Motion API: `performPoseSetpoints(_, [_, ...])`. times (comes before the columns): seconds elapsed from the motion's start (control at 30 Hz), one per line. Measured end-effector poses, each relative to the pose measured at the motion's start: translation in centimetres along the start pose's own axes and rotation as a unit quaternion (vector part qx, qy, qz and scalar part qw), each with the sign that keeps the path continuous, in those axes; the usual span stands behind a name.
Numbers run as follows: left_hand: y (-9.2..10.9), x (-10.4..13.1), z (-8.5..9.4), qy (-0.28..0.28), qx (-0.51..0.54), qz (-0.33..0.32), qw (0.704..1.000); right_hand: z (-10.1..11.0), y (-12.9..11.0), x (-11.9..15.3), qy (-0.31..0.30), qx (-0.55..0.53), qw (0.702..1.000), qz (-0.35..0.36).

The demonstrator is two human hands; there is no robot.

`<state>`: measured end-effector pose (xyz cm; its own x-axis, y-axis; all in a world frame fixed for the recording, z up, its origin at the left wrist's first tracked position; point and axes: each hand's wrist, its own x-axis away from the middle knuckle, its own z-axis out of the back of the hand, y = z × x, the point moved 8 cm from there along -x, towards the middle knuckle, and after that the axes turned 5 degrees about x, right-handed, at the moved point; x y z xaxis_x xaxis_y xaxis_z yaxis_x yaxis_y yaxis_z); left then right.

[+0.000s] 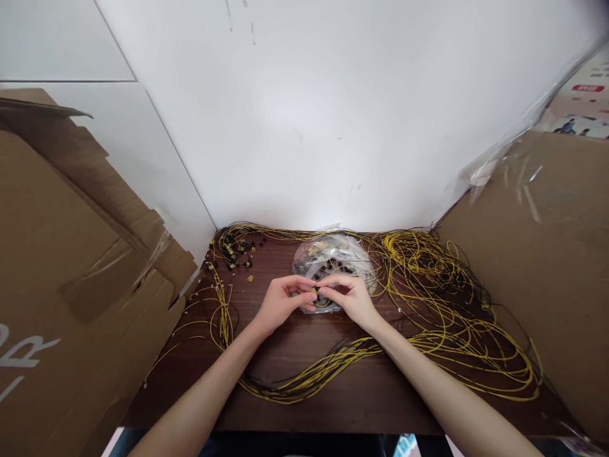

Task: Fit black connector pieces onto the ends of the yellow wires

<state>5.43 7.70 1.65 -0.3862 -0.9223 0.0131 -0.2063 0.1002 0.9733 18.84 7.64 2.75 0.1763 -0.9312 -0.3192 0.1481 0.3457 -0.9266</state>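
Observation:
My left hand [289,298] and my right hand [348,297] meet at the middle of the brown table, fingertips almost touching. Between the left fingertips is a small black and yellow part [314,291], pinched. The right thumb and forefinger close on its dark end. Just behind and beneath the hands lies a clear plastic bag [364,263] with black and yellow pieces in it. Yellow and black wires [304,381] run in a bundle in front of the hands, passing near the right forearm.
A tangle of wires [413,254] covers the table's right side. Small black and yellow connectors [231,247] lie at the back left, near a loose yellow piece [250,278]. Cardboard boxes stand at left [71,285] and right [537,254]. A white wall [304,127] rises behind.

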Motion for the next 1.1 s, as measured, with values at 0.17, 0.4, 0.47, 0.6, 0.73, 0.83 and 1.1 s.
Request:
performPoseSetpoints(0.17, [0.0,0.0,-0.1,0.003,-0.001,-0.003,1.0,-0.2,-0.2,0.1,-0.012,0.015,1.0,0.002])
performPoseSetpoints(0.4, [-0.2,0.2,0.2,0.016,-0.023,-0.003,1.0,-0.2,0.4,0.2,0.006,-0.006,1.0,-0.017])
performPoseSetpoints(0.47, [-0.2,0.2,0.3,0.016,-0.029,-0.005,0.999,-0.3,0.5,0.2,0.0,0.001,1.0,-0.018])
performPoseSetpoints(0.6, [-0.3,0.2,0.2,0.009,-0.031,-0.014,0.999,-0.5,0.5,0.2,-0.015,0.009,1.0,-0.022])
performPoseSetpoints(0.73, [0.1,0.4,-0.2,-0.013,-0.043,-0.029,0.999,-0.8,0.5,0.2,-0.036,-0.002,0.999,-0.03])
performPoseSetpoints(0.83, [0.7,0.7,-0.7,-0.038,-0.079,-0.041,0.995,-0.8,0.1,0.2,-0.034,-0.011,0.999,-0.021])
performPoseSetpoints(1.1, [5.6,1.1,1.0,0.027,-0.135,-0.142,0.98,-2.6,-3.7,1.0,-0.18,0.111,0.976,0.048])
